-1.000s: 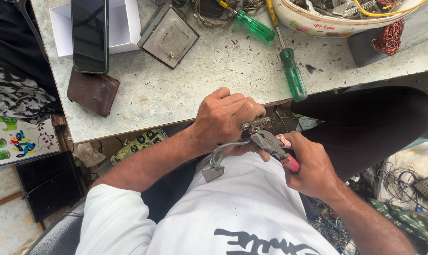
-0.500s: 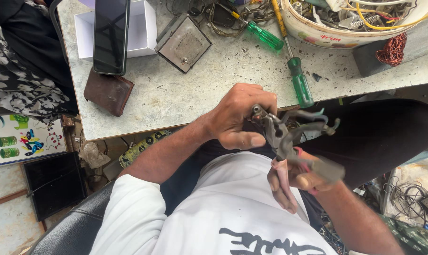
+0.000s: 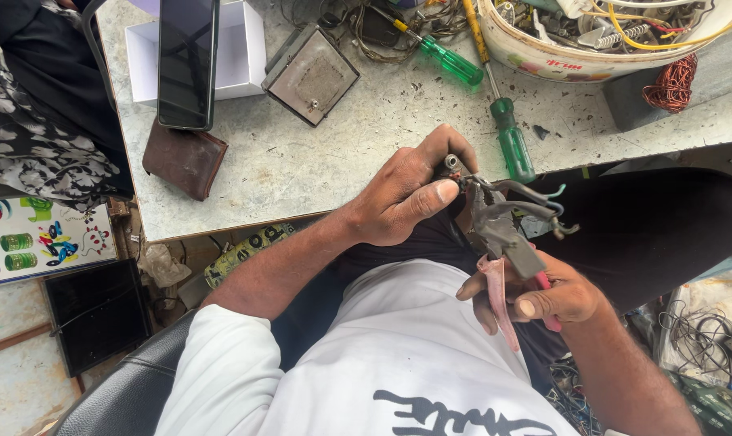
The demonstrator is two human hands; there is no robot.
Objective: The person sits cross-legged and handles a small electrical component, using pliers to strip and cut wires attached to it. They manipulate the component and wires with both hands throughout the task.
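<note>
Head view: green screwdrivers [image 3: 513, 144] lie beyond both hands.

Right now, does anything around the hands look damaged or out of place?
Yes. The pliers in the right hand have worn pink grips, one bare and peeling. The left hand pinches a small part with loose, frayed wires. A coil of copper wire sits untidily by the bowl.
</note>
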